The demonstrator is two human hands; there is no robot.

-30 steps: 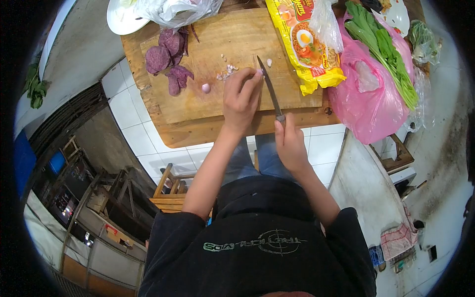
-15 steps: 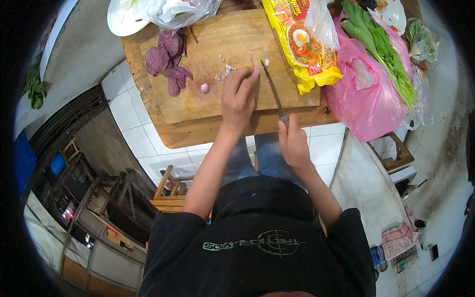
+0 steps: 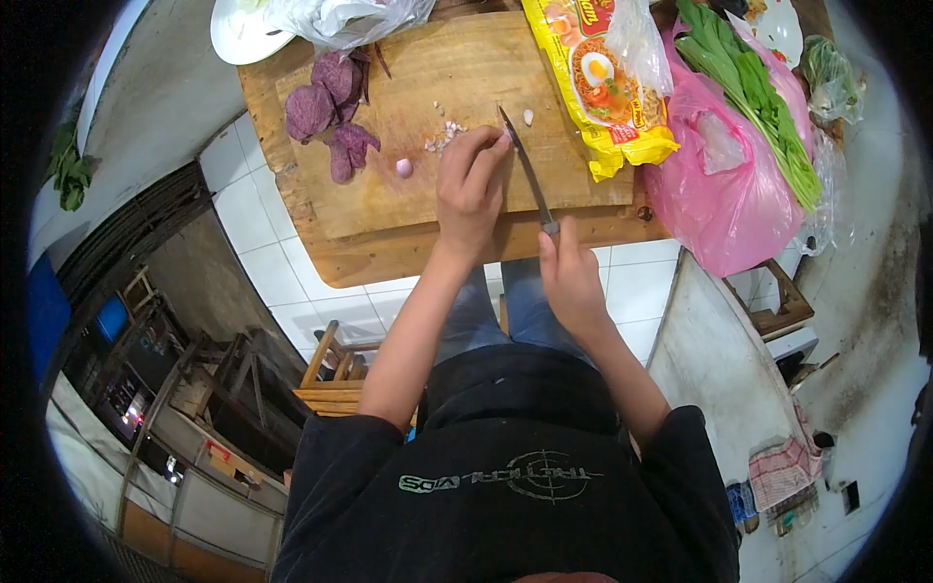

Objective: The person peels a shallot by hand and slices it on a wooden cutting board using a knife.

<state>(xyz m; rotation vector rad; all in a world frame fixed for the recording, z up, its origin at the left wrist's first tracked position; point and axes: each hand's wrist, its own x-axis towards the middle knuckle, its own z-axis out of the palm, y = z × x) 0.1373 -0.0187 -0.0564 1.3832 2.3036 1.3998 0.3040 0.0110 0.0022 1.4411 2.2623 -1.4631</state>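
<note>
My left hand (image 3: pixel 470 189) is closed, its fingers pinching a small pinkish piece, apparently shallot, against the wooden cutting board (image 3: pixel 389 209). The fingers hide most of that piece. In my right hand (image 3: pixel 571 277) is the handle of a knife (image 3: pixel 530 175); its blade points away from me and lies right beside the left fingertips. Chopped pale bits (image 3: pixel 449 132) are scattered just left of the left hand. A peeled shallot (image 3: pixel 404 168) rests further left on the board, and a small white piece (image 3: pixel 528 118) lies right of the blade.
Purple, rough-skinned pieces (image 3: pixel 309 114) lie at the board's left. A yellow instant noodle packet (image 3: pixel 607 97) overlaps its right side. Beyond are a pink plastic bag (image 3: pixel 719 214) and leafy greens (image 3: pixel 748 97). A white plate (image 3: pixel 236 39) and a clear plastic bag (image 3: pixel 355 19) stand at the back.
The knife has shifted left, its blade coming close against my left fingertips. My right hand has moved slightly left with it. The left hand stays nearly in place.
</note>
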